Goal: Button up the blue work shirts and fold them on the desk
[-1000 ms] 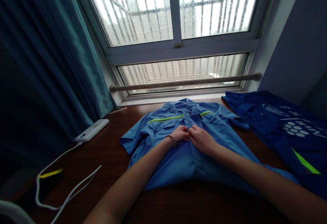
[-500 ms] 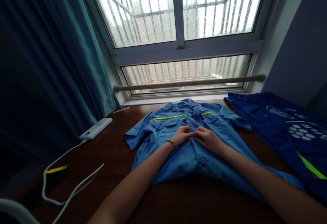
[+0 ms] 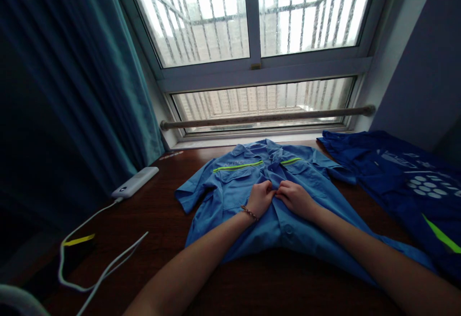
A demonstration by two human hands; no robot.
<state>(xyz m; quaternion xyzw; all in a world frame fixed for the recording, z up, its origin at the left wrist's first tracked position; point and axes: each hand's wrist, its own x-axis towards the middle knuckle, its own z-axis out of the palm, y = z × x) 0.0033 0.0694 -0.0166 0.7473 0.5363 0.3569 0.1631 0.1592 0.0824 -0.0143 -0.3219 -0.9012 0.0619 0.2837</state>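
A light blue short-sleeved work shirt (image 3: 230,191) with yellow-green stripes across the chest lies spread on the dark wooden surface, its collar towards the window. Both hands meet at its front placket, a little below the chest pockets. With fingers curled, my left hand (image 3: 260,198) pinches the placket cloth; a beaded bracelet (image 3: 249,212) circles that wrist. My right hand (image 3: 296,199) grips the facing edge, its fingertips close against the left ones. Whatever button sits between the fingertips is hidden. Lower on the placket, a round button (image 3: 287,230) shows.
A darker blue garment (image 3: 389,176) with white print lies on the right. On the left are a white power bank (image 3: 135,182), a white cable (image 3: 104,273) and a yellow-and-black item (image 3: 79,240). A metal bar (image 3: 266,119) crosses before the window, beside a curtain (image 3: 108,76).
My left hand has shifted slightly right and turned, its fingers more curled against the placket. My right hand has barely moved. The shirt front creases a little differently.
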